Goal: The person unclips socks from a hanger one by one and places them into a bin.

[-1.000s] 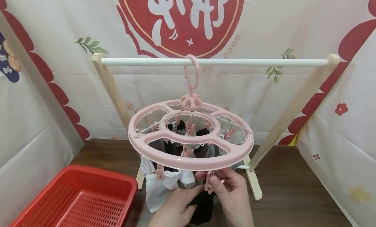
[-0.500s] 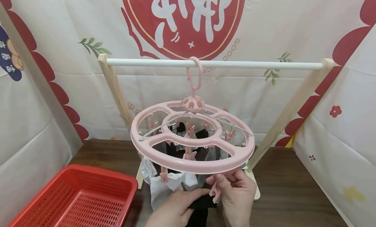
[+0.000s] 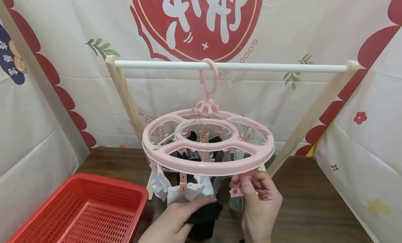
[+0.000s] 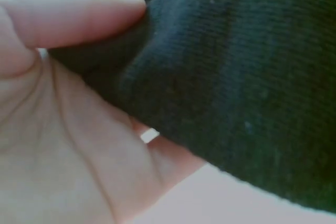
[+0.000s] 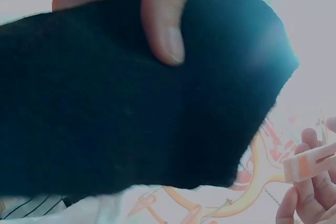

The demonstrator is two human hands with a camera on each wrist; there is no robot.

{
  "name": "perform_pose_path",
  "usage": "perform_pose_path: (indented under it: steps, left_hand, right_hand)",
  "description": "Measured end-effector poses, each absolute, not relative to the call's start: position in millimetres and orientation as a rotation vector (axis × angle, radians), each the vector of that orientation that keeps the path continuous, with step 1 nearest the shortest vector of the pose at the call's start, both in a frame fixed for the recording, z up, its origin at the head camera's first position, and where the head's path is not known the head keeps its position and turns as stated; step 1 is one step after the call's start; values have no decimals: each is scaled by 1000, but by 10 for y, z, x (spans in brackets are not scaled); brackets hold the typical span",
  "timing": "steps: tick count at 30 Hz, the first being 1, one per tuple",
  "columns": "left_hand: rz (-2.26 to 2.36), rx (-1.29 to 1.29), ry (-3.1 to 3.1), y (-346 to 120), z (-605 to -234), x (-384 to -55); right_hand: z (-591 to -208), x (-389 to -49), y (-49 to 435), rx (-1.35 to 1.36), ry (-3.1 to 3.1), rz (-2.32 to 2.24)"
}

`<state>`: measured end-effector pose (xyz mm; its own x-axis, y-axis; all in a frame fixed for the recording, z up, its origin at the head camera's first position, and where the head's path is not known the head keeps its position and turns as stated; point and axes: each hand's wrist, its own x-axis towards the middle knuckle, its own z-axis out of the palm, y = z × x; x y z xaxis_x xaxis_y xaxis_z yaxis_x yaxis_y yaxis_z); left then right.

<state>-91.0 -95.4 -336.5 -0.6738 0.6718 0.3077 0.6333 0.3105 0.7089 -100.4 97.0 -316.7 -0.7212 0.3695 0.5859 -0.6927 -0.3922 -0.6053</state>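
My left hand [image 3: 174, 216] pinches a black sock [image 3: 205, 213] between thumb and fingers, below the front rim of a round pink clip hanger [image 3: 207, 168]. The sock's ribbed knit fills much of the left wrist view, with the thumb [image 4: 89, 17] lying along its folded edge. My right hand [image 3: 263, 197] grips a pink clothespin [image 3: 236, 191] just under the hanger's front right rim, to the right of the sock and apart from it. In the right wrist view the black sock [image 5: 105, 114] covers much of the picture.
White socks [image 3: 185, 191] and dark ones hang from other clips. A hook [image 3: 216, 79] holds the hanger on the white rod [image 3: 267, 67] of a wooden stand [image 3: 122, 89]. A red plastic basket [image 3: 142, 197] stands at the left on the brown table [image 3: 317, 201].
My right hand has moved right and slightly up with the clothespin, away from the sock. My left hand has drawn left and down with the sock. The hanger has tilted and shifted slightly.
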Motion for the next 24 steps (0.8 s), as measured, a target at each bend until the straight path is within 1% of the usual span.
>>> perform_pose_path:
  steps: [9, 13, 24]
  left_hand:
    - [1294, 1268, 2635, -1094, -3345, -877]
    - [1361, 1326, 2707, -1154, -3315, -835]
    - [1588, 1330, 3018, -1263, -3252, -675]
  right_hand:
    - [-3179, -1010, 971, 483, -1191, 2187]
    - [-3172, -1002, 946, 523, -1208, 2167]
    - [-3155, -979, 951, 513, -1292, 2122]
